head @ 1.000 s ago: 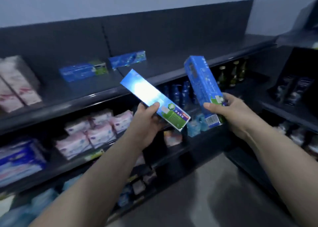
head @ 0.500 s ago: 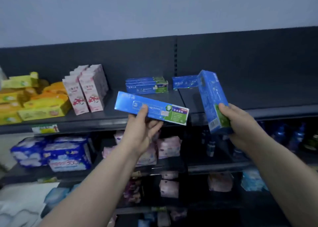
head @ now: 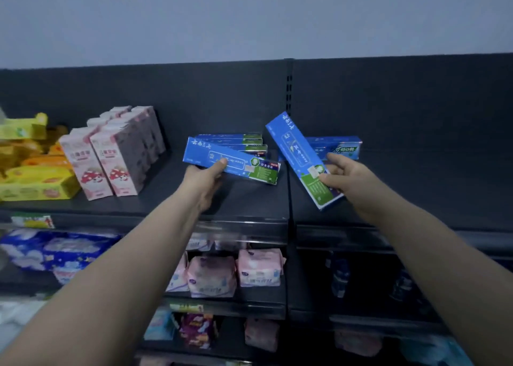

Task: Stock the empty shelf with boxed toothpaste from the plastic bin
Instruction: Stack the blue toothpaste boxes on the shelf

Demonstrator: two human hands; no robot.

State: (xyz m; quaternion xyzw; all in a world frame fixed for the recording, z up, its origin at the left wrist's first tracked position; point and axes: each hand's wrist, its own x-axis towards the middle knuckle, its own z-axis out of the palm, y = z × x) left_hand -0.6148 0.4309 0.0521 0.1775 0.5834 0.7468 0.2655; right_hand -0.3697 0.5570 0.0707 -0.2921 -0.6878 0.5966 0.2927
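My left hand (head: 206, 178) grips a blue-and-green toothpaste box (head: 236, 164), held nearly level just in front of a small stack of the same boxes (head: 238, 143) on the dark top shelf (head: 249, 199). My right hand (head: 342, 175) holds a second toothpaste box (head: 298, 154) by its green end, tilted steeply with the blue end up. Behind it a single box (head: 338, 147) lies on the shelf's right section. The plastic bin is out of view.
Pink-and-white cartons (head: 116, 154) stand left of the stack, with yellow packs (head: 30, 168) further left. A slotted upright (head: 288, 93) divides the shelf back. The lower shelves hold pink packets (head: 236, 271) and blue packs (head: 55, 249). The right shelf section (head: 430, 188) is bare.
Both hands have reached forward and up over the top shelf with their boxes. The left box now sits close to the stack, and the right box nears the single box.
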